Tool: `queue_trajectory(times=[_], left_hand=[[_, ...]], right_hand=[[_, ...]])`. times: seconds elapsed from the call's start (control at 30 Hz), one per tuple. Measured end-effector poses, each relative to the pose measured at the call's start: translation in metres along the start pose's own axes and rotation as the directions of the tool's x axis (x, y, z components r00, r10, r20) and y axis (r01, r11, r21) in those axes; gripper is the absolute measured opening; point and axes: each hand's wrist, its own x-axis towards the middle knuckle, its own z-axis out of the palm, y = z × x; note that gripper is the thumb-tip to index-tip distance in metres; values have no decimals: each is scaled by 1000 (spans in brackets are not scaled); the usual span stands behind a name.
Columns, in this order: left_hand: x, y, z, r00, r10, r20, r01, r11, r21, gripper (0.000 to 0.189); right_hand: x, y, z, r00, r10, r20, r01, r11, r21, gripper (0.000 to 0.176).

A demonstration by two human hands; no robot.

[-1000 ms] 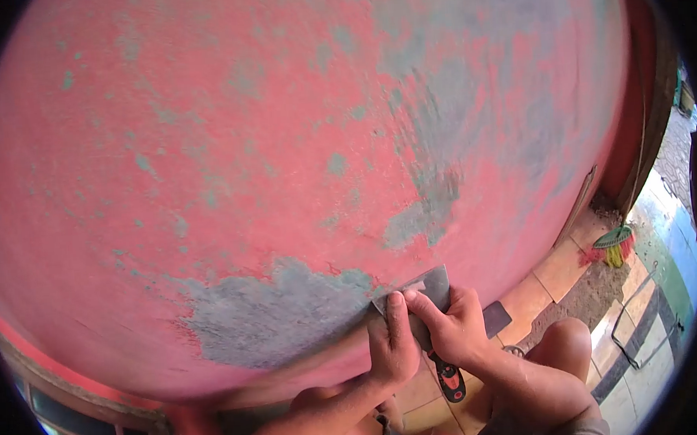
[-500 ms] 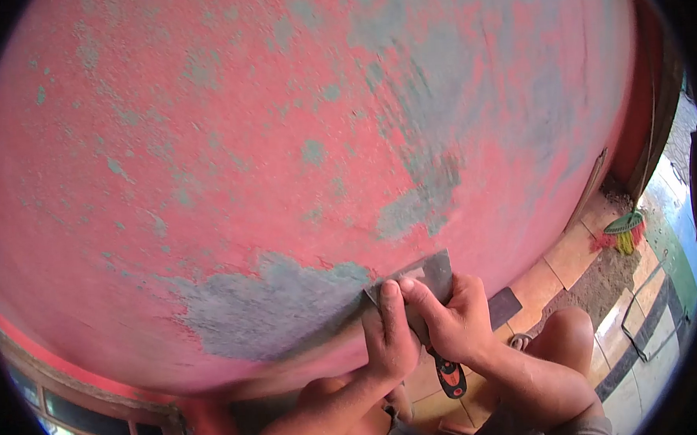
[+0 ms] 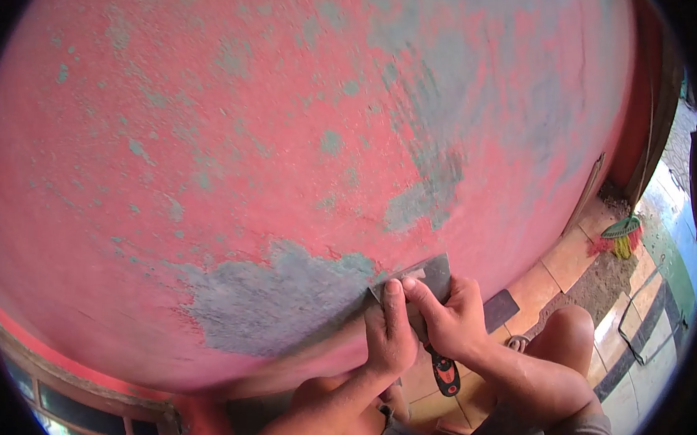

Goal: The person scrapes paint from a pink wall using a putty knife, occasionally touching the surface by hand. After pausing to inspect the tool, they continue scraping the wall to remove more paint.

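A wide-bladed scraper (image 3: pixel 436 273) is held in both hands, its edge against the pink painted wall (image 3: pixel 284 197). My left hand (image 3: pixel 390 337) grips the left side of the blade, thumb pressed flat on its face; the other fingers are mostly hidden. My right hand (image 3: pixel 456 322) is closed around the blade's right side, with its thumb beside the left one. Below the hands hangs the scraper's black and orange handle (image 3: pixel 446 376). Just left of the blade is a large bare grey patch (image 3: pixel 282 304), where the paint is off.
Tiled floor (image 3: pixel 567 257) runs along the wall's foot at right, with a heap of dirt or debris (image 3: pixel 604 287) on it. A green, red and yellow broom head (image 3: pixel 622 236) lies beyond. A dark flat piece (image 3: pixel 501 309) is near the right hand. At lower left is a framed window (image 3: pixel 91 412).
The view has turned slightly, so the wall's marks sit a little farther right and higher. Both hands keep the same grip, and the blade has barely moved.
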Motion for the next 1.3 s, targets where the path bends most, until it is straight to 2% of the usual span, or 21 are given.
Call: queue_trajectory(times=[0.07, 0.17, 0.27, 0.3, 0.4, 0.43, 0.53, 0.67, 0.7, 0.8, 0.83, 0.93, 0.97, 1.1, 1.2, 1.23, 1.3], left_hand=[[1, -1, 0, 999, 32, 0, -32, 999, 3, 45], [7, 7, 2, 998, 52, -23, -53, 998, -39, 45], [5, 15, 15, 993, 50, -105, -54, 998, -39, 45], [0, 12, 7, 999, -28, -18, 27, 998, -50, 46], [6, 4, 11, 995, 87, -46, -89, 995, -51, 47], [7, 5, 12, 995, 67, -67, -71, 995, -66, 47], [10, 22, 4, 999, -19, 32, 22, 996, -85, 47], [4, 11, 16, 998, 12, -60, -13, 1000, -21, 47], [7, 13, 11, 999, 48, 22, -48, 999, -10, 47], [9, 23, 16, 999, 32, 0, -32, 999, -30, 47], [13, 23, 14, 996, 90, 13, -90, 996, 5, 47], [10, 17, 22, 994, 80, -68, -83, 996, -37, 48], [5, 8, 16, 998, -62, -16, 61, 994, -92, 49], [13, 18, 19, 999, 53, 5, -53, 998, -39, 50], [16, 27, 19, 1000, 26, 8, -26, 998, -62, 51], [14, 28, 25, 998, 39, -50, -43, 996, -77, 52], [13, 10, 28, 991, 101, -87, -103, 995, -19, 52]], right_hand=[[1, 7, 7, 990, -125, -70, 124, 992, -9, 27], [3, -4, 3, 995, -98, -6, 98, 995, 9, 26], [-2, -3, 2, 1000, -23, -14, 24, 999, 37, 26], [-2, 0, 2, 1000, -12, -26, 13, 1000, 27, 26], [-1, -5, 2, 997, -76, -29, 76, 997, 3, 26], [2, -5, 1, 996, -80, -30, 80, 997, -6, 26], [0, -2, 1, 998, -50, -27, 50, 999, -10, 26], [-1, -2, -2, 998, -43, -47, 43, 999, 3, 27], [-1, 0, -3, 998, -28, -53, 28, 1000, 3, 27], [2, -10, -2, 996, -61, -61, 63, 997, 35, 27], [1, -9, -4, 997, -53, -59, 55, 998, 27, 27], [1, -10, -3, 997, -55, -53, 56, 998, 15, 27], [0, -3, -3, 996, -55, -64, 57, 998, 22, 27], [7, -5, -1, 985, -139, -99, 143, 989, 44, 28], [6, -20, -4, 997, -68, -45, 70, 997, 45, 29], [7, -14, -6, 994, -104, -40, 106, 994, 31, 30], [5, 2, -9, 997, -64, -40, 66, 996, 62, 30]])
